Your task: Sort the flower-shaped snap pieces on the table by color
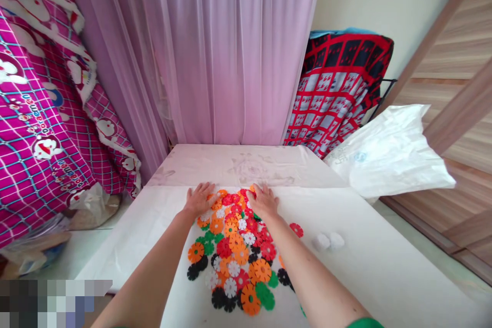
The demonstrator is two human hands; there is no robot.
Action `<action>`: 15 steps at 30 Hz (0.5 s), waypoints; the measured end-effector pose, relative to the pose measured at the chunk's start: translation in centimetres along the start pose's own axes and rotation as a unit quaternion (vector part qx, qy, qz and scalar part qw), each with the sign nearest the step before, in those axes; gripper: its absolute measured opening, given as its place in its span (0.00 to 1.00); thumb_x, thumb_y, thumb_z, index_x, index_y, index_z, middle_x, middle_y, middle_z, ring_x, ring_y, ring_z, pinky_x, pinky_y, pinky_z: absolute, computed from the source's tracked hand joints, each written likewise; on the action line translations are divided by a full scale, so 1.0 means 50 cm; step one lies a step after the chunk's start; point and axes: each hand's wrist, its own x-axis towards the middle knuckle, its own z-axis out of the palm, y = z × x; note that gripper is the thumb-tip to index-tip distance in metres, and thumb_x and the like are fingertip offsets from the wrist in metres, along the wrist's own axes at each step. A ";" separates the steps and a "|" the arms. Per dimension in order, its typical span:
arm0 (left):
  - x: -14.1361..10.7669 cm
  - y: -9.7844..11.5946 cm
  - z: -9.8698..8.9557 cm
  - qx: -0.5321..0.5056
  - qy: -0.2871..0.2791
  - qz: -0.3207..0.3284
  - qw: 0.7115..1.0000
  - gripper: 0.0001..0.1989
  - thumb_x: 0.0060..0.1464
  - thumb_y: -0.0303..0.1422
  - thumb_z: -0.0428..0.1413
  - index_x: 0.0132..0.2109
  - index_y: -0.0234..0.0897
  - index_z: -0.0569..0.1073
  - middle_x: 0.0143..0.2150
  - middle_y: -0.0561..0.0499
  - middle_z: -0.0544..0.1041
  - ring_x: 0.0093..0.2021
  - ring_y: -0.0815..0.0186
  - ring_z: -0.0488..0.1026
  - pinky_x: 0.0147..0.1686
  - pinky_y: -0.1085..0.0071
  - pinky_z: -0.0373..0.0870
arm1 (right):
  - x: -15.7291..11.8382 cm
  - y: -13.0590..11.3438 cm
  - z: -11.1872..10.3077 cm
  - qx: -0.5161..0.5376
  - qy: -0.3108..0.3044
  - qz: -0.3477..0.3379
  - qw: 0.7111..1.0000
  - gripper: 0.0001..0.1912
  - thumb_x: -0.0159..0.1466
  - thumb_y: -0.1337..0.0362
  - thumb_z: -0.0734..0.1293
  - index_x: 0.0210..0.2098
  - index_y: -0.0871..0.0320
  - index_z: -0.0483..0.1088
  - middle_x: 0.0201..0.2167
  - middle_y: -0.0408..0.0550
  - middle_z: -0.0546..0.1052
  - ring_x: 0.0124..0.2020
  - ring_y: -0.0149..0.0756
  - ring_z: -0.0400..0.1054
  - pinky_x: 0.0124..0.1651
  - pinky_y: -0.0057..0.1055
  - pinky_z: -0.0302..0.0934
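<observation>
A spread of notched plastic discs [236, 242] in orange, red, white, green and black lies on the white-covered table [130, 246] between my forearms. At the far left edge of the spread, my left hand [200, 200] rests with its fingers stretched out, its thumb over an orange disc. My right hand [264, 201] lies at the far right edge, fingers spread, touching red and orange discs. Neither hand grips anything that I can see. One red disc [296, 230] sits apart, just right of my right forearm. Some discs are hidden under that forearm.
Two small white lumps [329, 241] sit on the table to the right. A white plastic bag [395, 154] stands by the table's right edge. Pink curtains [230, 51] hang behind; a magenta checked cloth [46, 128] is at left, a red patterned cloth [334, 87] at back right.
</observation>
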 end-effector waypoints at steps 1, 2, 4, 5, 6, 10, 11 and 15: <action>0.002 0.006 0.000 -0.001 -0.008 0.013 1.000 0.29 0.59 0.52 0.45 0.63 0.48 0.66 0.69 0.46 0.60 0.71 0.50 0.50 0.65 0.39 0.40 | 0.006 -0.011 0.007 -0.004 -0.015 -0.012 1.000 0.25 0.68 0.48 0.55 0.59 0.49 0.67 0.62 0.59 0.65 0.62 0.57 0.57 0.56 0.67 0.50; 0.002 0.012 0.001 -0.004 -0.014 0.029 0.999 0.28 0.59 0.52 0.45 0.63 0.49 0.66 0.69 0.46 0.60 0.71 0.50 0.51 0.65 0.39 0.39 | 0.007 -0.023 0.013 -0.005 -0.028 -0.036 0.999 0.25 0.68 0.48 0.55 0.58 0.48 0.67 0.61 0.56 0.66 0.62 0.56 0.57 0.57 0.67 0.48; -0.004 0.023 0.005 -0.010 -0.025 0.072 0.997 0.27 0.59 0.51 0.45 0.61 0.50 0.68 0.69 0.48 0.62 0.70 0.51 0.51 0.65 0.40 0.39 | 0.001 -0.042 0.023 0.000 -0.053 -0.115 0.992 0.22 0.68 0.51 0.55 0.58 0.46 0.67 0.61 0.51 0.67 0.63 0.52 0.57 0.60 0.64 0.47; -0.011 0.028 0.007 -0.016 -0.032 0.094 0.995 0.27 0.59 0.51 0.46 0.61 0.50 0.68 0.68 0.48 0.63 0.70 0.52 0.52 0.66 0.41 0.40 | -0.006 -0.049 0.026 0.007 -0.066 -0.157 0.985 0.21 0.68 0.52 0.56 0.58 0.45 0.67 0.61 0.49 0.67 0.63 0.49 0.57 0.61 0.60 0.47; -0.020 0.032 0.009 -0.023 -0.040 0.114 0.992 0.27 0.59 0.52 0.46 0.61 0.49 0.68 0.67 0.48 0.64 0.70 0.52 0.53 0.66 0.43 0.41 | -0.013 -0.053 0.026 0.015 -0.076 -0.195 0.978 0.20 0.68 0.55 0.57 0.57 0.45 0.67 0.61 0.47 0.68 0.63 0.45 0.57 0.62 0.56 0.48; -0.086 0.040 0.010 -0.047 -0.041 0.174 0.983 0.30 0.58 0.52 0.48 0.62 0.44 0.68 0.65 0.45 0.67 0.68 0.53 0.58 0.67 0.49 0.49 | -0.053 -0.041 0.008 0.052 -0.088 -0.288 0.952 0.19 0.64 0.62 0.62 0.53 0.48 0.71 0.59 0.46 0.70 0.61 0.38 0.61 0.63 0.42 0.52; -0.108 0.040 0.010 -0.051 -0.035 0.187 0.980 0.30 0.58 0.52 0.48 0.62 0.43 0.69 0.64 0.45 0.68 0.67 0.53 0.59 0.67 0.51 0.51 | -0.067 -0.033 0.000 0.059 -0.088 -0.306 0.946 0.19 0.62 0.64 0.63 0.52 0.49 0.72 0.58 0.46 0.71 0.60 0.38 0.62 0.63 0.41 0.53; -0.209 0.036 0.006 -0.072 -0.025 0.213 0.974 0.29 0.59 0.51 0.49 0.62 0.43 0.68 0.64 0.45 0.69 0.67 0.55 0.61 0.66 0.53 0.55 | -0.136 0.007 -0.029 0.083 -0.078 -0.340 0.933 0.17 0.60 0.68 0.65 0.48 0.50 0.74 0.55 0.45 0.75 0.59 0.39 0.65 0.64 0.43 0.53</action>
